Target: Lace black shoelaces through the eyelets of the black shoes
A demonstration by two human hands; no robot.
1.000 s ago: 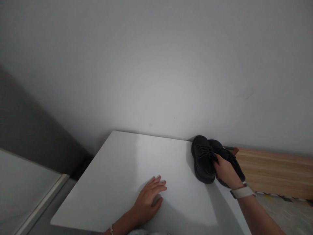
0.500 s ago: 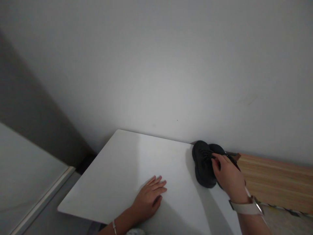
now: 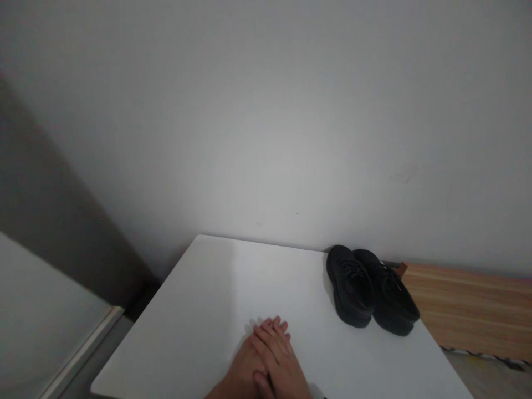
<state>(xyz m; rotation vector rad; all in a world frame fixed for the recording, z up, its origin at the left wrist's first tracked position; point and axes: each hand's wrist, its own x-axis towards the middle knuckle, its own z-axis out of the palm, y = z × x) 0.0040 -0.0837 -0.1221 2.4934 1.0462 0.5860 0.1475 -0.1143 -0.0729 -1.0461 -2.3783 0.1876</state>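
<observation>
Pale grey wall fills most of the view, with a darker grey panel (image 3: 50, 210) running down at about nine o'clock and a light ledge (image 3: 45, 327) below it at eight o'clock. Against the wall stands a white table (image 3: 199, 310), its near edge cut off by the bottom of the picture.

At six o'clock the left hand (image 3: 239, 371) lies flat on the tabletop, palm down, fingers straight and holding nothing. Across its back lies the right hand (image 3: 280, 360), also flat and empty, its fingers loosely extended and pointing toward twelve o'clock, touching the left hand and the table beyond it. A second ago, and half a second ago too, the right hand was well off at three o'clock, gripping the shoes; it has since let go and come over to rest on the left hand, which has barely shifted.

Further right, at about four o'clock from the middle of the view, the pair of black shoes (image 3: 369, 291) sits on the far right part of the table, soles down, the two touching side by side with toes toward the wall and laces up. No hand touches them now, and they lie well apart from the stacked hands. Beyond the table's right edge, at three to four o'clock, a wooden board (image 3: 469, 307) stretches off to the picture's border
</observation>
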